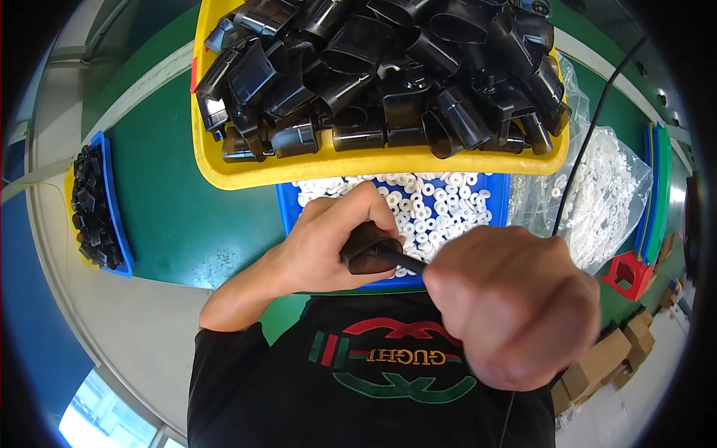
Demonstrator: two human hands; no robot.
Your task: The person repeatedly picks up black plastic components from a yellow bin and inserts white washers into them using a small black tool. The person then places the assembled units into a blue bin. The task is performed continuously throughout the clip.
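My left hand (317,243) is closed around a hollow black plastic part (364,257), its open end facing right. From my right fist (515,306) a slim dark tool shaft (408,261) sticks out, its tip reaching to the mouth of that part. What handle the fist grips is hidden, and the hand is slightly blurred. A black cable (590,138) runs down from the upper right to behind this hand. Just beyond both hands, small white rings (448,205) lie in a blue tray (290,213).
A yellow bin (239,178) heaped with black plastic parts (358,45) stands ahead, overhanging the tray. On the right lies a clear bag (601,190) of white pieces, near a red plastic stand (633,276). A blue-edged bin (113,201) of small black parts sits far left on the green table (198,216).
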